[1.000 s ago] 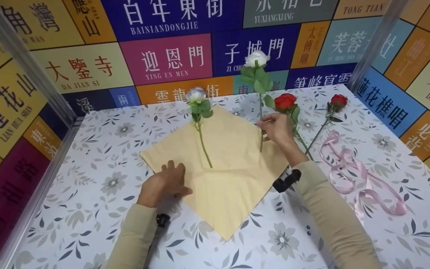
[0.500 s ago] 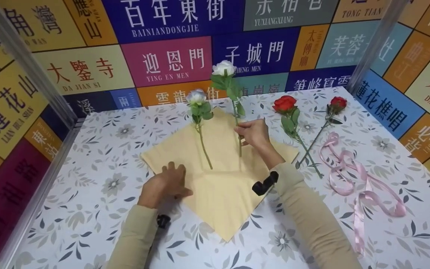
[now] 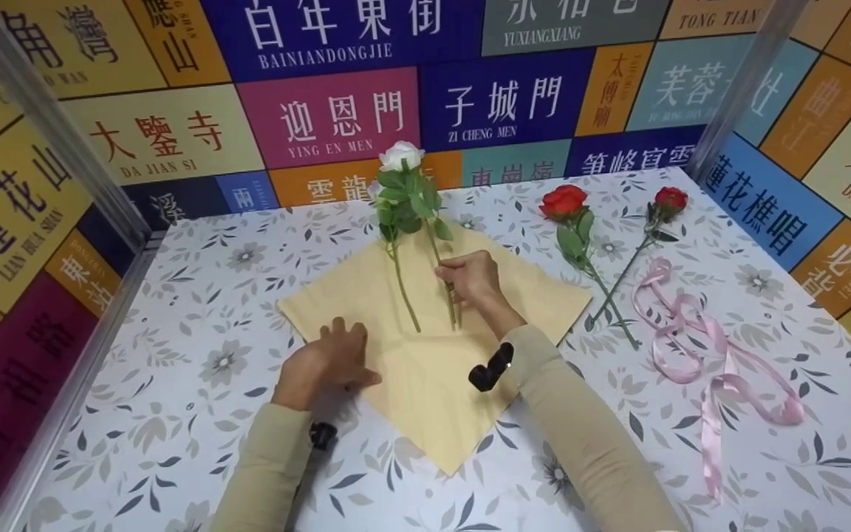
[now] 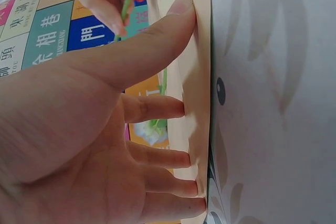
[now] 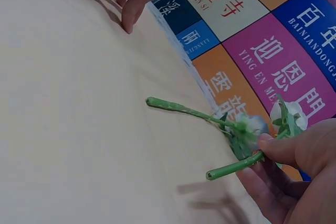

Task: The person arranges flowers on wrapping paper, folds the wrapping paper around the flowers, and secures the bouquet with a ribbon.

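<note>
Cream wrapping paper (image 3: 425, 377) is lying on the floral counter (image 3: 196, 295), with the left hand (image 3: 326, 362) pressing straight fingers on its left corner. Beside a pale rose (image 3: 394, 244) on the sheet, the right hand (image 3: 470, 279) is pinching a white rose (image 3: 402, 157) by its stem, seemingly just above the paper. Two red roses (image 3: 564, 203) and pink ribbon (image 3: 691, 347) are lying further right.

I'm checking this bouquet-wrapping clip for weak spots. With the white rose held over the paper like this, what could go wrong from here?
The right hand pinches the white rose low on its stem, so the upright bloom might tip or swing. Coming down, it could knock the pale rose already lying on the paper. The left hand pins only one edge, so the sheet may shift.
</note>
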Available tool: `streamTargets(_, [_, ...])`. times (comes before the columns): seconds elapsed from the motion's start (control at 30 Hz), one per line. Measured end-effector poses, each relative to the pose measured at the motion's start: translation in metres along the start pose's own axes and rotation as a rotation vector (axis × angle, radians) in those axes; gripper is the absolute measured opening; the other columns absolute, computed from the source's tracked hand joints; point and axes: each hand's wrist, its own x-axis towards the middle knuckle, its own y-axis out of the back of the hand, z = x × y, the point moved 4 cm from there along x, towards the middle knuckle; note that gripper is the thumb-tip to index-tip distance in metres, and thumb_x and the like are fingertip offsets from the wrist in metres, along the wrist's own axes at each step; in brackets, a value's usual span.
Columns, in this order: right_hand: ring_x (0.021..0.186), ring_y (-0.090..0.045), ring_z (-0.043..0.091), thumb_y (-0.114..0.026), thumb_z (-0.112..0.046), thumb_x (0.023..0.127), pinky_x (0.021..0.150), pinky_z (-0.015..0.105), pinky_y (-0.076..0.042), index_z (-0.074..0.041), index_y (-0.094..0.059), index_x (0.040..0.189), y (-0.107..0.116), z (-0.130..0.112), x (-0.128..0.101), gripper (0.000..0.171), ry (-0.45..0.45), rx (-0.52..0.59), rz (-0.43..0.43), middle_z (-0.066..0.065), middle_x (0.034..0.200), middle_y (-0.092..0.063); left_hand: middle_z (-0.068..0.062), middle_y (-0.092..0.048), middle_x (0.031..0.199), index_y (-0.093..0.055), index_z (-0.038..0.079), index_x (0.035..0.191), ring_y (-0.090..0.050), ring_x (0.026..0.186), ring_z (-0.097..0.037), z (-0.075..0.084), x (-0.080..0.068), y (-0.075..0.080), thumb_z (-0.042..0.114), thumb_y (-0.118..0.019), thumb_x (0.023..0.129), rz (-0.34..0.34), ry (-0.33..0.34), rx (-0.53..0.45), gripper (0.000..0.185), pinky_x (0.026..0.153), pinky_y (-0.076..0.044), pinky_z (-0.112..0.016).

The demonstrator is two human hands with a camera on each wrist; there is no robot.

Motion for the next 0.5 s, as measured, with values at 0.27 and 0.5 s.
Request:
streamTargets(0.27, [0.043, -0.057, 0.009, -0.077, -0.023, 0.089, 0.045, 0.027, -0.052, -0.016, -0.078, 0.112, -0.012, -0.004, 0.004, 0.024, -0.018, -0.029, 0.019, 0.014, 0.094, -0.078, -0.026, -0.048, 0.115, -0.051, 0.001, 0.111, -0.051, 0.098, -0.038, 0.001, 0.001, 0.001, 0.042, -0.078, 0.084, -0.006, 0.028, -0.020, 0.056, 0.084, -0.052, -0.054])
streamTargets(0.5, [0.046, -0.057, 0.011, -0.076, -0.022, 0.090, 0.045, 0.026, -0.049, -0.015, -0.078, 0.112, -0.024, -0.005, 0.005, 0.023, -0.007, -0.014, 0.013, 0.010, 0.095, -0.079, -0.024, -0.048, 0.109, -0.050, 0.000, 0.111, -0.048, 0.088, -0.032, 0.001, 0.002, -0.001, 0.047, -0.075, 0.086, -0.016, 0.028, 0.036, 0.058, 0.074, -0.050, -0.046])
